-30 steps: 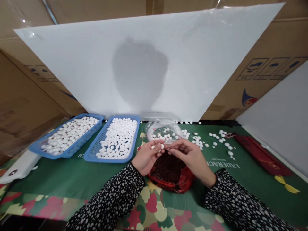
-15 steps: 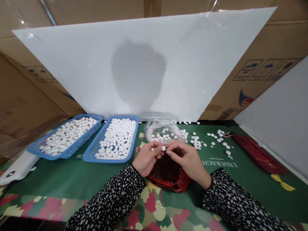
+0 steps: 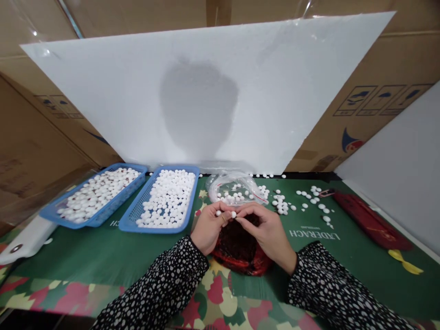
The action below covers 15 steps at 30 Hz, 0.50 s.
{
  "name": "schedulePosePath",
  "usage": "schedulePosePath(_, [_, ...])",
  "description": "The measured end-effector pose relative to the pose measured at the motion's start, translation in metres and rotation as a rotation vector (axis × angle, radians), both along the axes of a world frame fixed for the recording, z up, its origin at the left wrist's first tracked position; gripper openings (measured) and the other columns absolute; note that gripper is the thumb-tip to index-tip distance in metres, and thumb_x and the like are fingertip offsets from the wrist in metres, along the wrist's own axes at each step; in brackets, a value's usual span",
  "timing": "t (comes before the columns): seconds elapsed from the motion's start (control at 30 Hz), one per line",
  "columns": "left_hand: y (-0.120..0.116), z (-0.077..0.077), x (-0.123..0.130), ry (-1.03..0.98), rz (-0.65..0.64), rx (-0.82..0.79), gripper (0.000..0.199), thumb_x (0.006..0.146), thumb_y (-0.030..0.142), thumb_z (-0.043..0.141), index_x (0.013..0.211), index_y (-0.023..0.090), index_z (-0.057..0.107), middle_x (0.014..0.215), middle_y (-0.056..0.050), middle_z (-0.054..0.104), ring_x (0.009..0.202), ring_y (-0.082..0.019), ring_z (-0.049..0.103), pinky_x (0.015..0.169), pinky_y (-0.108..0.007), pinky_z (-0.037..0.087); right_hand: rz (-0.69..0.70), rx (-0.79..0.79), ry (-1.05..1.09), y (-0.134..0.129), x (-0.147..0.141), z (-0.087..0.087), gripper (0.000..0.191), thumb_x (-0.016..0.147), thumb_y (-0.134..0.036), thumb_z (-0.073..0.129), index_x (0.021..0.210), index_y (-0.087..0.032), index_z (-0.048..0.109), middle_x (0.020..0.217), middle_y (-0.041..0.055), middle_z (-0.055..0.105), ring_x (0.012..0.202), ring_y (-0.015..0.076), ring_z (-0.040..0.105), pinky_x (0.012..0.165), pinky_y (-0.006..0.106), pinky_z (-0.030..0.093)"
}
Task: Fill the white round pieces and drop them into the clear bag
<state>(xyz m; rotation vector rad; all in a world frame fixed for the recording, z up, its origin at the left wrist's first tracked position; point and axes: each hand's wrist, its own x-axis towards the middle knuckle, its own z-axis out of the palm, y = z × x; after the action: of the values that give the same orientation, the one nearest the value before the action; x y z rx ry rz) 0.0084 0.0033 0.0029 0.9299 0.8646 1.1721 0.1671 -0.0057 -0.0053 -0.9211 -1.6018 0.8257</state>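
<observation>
Between the fingertips of both hands is a small white ball (image 3: 233, 214). My left hand (image 3: 210, 229) is closed, pinching it from the left, with a second white ball (image 3: 218, 213) showing by its index finger. My right hand (image 3: 270, 229) meets it from the right, thumb and index finger pinched at the ball; whether a fine piece sits between those fingertips is too small to make out. Under the hands lies a red bag (image 3: 240, 266) with dark contents, partly hidden by the right hand. Just behind them is a clear plastic bag (image 3: 252, 183) holding several white balls.
Two blue baskets (image 3: 123, 224) of white balls stand at the left; the outer one's balls show dark red bits. Loose white balls (image 3: 280, 204) lie at the right. Farther right are a dark red pouch (image 3: 371, 220) and a yellow ribbon (image 3: 405, 262). A white board (image 3: 275, 91) rises behind.
My right hand's fingers have closed in against the white ball and the hand sits slightly lower. The left hand has barely shifted; its second ball shows more clearly.
</observation>
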Motion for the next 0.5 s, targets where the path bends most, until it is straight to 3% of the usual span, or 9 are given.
schedulePosePath(0.2, [-0.001, -0.001, -0.002, 0.078, 0.007, 0.038, 0.029, 0.065, 0.036, 0.082, 0.071, 0.012, 0.067, 0.062, 0.001, 0.057, 0.057, -0.008, 0.039, 0.056, -0.022, 0.027, -0.028, 0.063, -0.025, 0.0, -0.001, 0.001, 0.004, 0.084, -0.021, 0.069, 0.088, -0.023, 0.068, 0.088, 0.0011, 0.07, 0.085, 0.0173, 0.065, 0.08, 0.032, 0.05])
schedulePosePath(0.37, [0.001, -0.002, -0.004, 0.052, -0.049, 0.044, 0.035, 0.066, 0.038, 0.082, 0.066, 0.014, 0.056, 0.059, 0.003, 0.052, 0.055, -0.007, 0.038, 0.054, -0.022, 0.027, 0.047, 0.148, -0.177, 0.003, 0.003, 0.008, 0.022, 0.089, -0.021, 0.062, 0.108, -0.028, 0.071, 0.098, 0.0031, 0.07, 0.091, 0.0186, 0.063, 0.083, 0.035, 0.05])
schedulePosePath(0.5, [0.001, 0.004, -0.004, 0.022, -0.051, 0.026, 0.039, 0.068, 0.044, 0.079, 0.077, 0.017, 0.053, 0.062, 0.003, 0.055, 0.053, -0.007, 0.041, 0.05, -0.021, 0.026, 0.036, 0.234, -0.278, 0.004, 0.01, 0.014, 0.016, 0.088, -0.021, 0.061, 0.1, -0.025, 0.07, 0.096, 0.0034, 0.069, 0.089, 0.0191, 0.063, 0.081, 0.036, 0.051])
